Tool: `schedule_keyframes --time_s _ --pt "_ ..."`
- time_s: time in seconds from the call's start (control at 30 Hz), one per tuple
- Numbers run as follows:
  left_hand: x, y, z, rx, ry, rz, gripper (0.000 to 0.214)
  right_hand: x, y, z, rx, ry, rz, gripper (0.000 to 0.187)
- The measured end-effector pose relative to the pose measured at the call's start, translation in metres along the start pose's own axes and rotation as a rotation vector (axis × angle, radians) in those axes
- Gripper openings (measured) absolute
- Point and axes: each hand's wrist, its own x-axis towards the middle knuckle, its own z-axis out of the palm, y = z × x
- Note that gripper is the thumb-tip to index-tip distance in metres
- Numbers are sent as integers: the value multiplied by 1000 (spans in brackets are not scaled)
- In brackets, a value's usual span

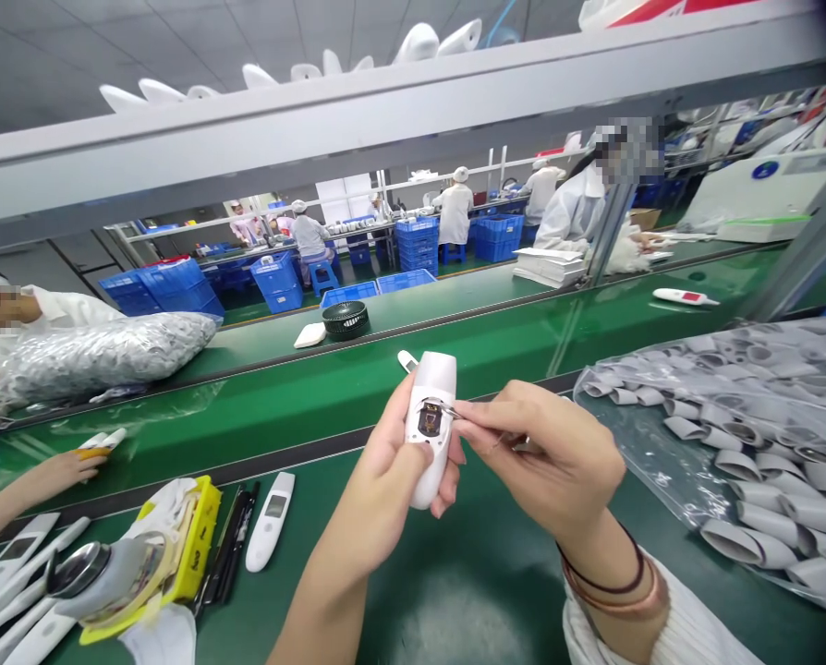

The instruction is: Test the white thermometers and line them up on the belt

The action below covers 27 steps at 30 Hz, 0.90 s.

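Fingers of left hand [385,466] curled around white device [432,420], right of yellow tray [202,531] | right hand [548,453]: thumb and forefinger pinched on thin metal tool [450,410], tip at device's opening | tray's side: dark handwriting, too small to read | white machine [732,196], beyond and far right of tray: round blue logo [765,170], lettering illegible

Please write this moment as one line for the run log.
left hand: holds white elongated plastic device; right hand: holds thin metal tool at device's dark opening; at right: short grey tubes
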Motion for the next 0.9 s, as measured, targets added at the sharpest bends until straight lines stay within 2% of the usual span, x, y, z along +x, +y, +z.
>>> schedule_keyframes --time_s 0.17,0.23,0.27,0.33,0.4,0.47,0.53,0.63,0.77,0.83,0.9 --pt "-2 -4 11 126 208 68 66 -2 -4 3 -331 -77 -263 7" --pt "-3 -8 12 184 254 106 66 -3 -4 7 -354 -101 -309 8" --pt "-3 -11 11 228 261 132 65 -3 -4 9 -316 -101 -289 8" --pt "-3 -16 10 350 264 200 64 -2 -4 11 -151 -106 -87 7" --pt "-4 -21 9 485 252 269 66 0 -2 11 104 -105 277 8" --pt "-4 -24 11 589 228 317 71 3 1 10 380 -157 638 24" --pt "-3 -25 15 651 199 333 76 7 3 9 599 -244 851 37" --pt "-2 -24 22 687 199 307 76 10 1 10 680 -285 952 42" --pt "-1 -24 23 592 186 224 69 7 0 7 596 -278 864 40" --pt "-1 -21 20 451 152 143 67 1 12 -8 457 -313 800 45" --pt "0 -16 16 277 129 61 70 -10 38 -35 118 -386 822 51"
